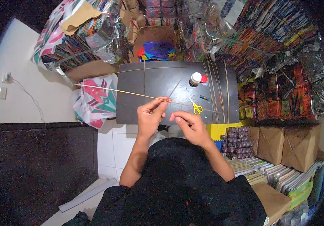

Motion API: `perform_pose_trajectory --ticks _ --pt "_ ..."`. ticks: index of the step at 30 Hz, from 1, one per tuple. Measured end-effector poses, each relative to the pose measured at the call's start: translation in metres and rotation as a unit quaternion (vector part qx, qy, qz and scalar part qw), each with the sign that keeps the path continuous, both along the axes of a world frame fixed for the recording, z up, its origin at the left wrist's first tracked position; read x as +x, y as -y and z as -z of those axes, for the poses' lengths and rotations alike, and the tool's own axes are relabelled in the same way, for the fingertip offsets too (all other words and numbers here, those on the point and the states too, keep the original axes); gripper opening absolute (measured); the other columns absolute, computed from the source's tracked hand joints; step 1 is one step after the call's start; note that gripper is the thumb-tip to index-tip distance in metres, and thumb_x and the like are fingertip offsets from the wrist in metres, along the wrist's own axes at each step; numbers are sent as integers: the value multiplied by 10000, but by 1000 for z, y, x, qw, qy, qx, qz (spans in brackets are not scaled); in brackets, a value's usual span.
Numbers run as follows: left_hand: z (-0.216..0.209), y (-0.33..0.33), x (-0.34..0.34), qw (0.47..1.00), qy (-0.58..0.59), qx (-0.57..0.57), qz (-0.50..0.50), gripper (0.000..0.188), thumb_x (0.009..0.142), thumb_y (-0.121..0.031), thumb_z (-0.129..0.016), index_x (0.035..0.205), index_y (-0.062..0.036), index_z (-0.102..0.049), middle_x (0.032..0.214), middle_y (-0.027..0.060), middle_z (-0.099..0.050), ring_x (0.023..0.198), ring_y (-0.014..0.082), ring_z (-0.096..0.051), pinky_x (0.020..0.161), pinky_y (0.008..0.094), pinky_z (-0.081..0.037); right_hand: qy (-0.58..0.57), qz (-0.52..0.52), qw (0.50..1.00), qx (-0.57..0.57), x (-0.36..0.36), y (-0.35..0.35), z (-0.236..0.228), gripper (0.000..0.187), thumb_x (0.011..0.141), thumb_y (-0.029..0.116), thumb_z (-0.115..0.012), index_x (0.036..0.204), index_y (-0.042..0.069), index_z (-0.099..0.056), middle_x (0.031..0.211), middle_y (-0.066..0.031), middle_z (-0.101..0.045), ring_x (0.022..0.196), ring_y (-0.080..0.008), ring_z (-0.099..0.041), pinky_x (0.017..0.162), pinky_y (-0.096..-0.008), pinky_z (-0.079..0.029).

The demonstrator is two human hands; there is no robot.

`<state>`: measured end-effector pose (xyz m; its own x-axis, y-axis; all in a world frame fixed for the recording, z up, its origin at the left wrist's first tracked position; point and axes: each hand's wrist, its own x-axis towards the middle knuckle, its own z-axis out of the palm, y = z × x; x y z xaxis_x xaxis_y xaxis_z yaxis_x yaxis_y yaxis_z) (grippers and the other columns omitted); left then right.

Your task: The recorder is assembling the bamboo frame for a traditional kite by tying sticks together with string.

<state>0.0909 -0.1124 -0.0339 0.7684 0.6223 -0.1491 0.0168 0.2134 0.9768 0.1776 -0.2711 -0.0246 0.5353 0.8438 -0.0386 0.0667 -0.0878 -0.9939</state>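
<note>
My left hand pinches two thin bamboo sticks where they cross, above the dark table. The longer bamboo stick runs out to the left past the table's edge. A shorter stick slants up and away from the fingertips. Just to the right, my right hand is closed with thumb and fingers together; whatever is in it is too small to make out. Beyond that hand lie yellow-handled scissors, a small dark green cylinder, a white jar and a red lid.
More long thin sticks lie along the right of the table. Wrapped bundles are stacked behind. An open cardboard box holds colourful material. Brown cartons stand at right, and a white roll lies on the floor at left.
</note>
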Motion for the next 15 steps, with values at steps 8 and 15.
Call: perform_pose_trajectory --ticks 8,15 --pt "14 4 1 983 -4 168 72 150 908 -54 -679 1016 24 -750 990 91 -762 890 132 -688 774 277 -539 -70 41 996 24 8 1 -18 181 998 117 -556 1039 4 -693 818 49 -606 684 -21 -460 607 -209 -356" --pt "4 -22 -15 942 -6 268 201 130 878 -60 -701 953 25 -763 972 103 -758 851 157 -700 750 277 -552 -80 115 990 -27 47 32 -41 171 979 121 -605 982 -20 -702 951 -31 -709 899 -86 -613 828 -253 -475"
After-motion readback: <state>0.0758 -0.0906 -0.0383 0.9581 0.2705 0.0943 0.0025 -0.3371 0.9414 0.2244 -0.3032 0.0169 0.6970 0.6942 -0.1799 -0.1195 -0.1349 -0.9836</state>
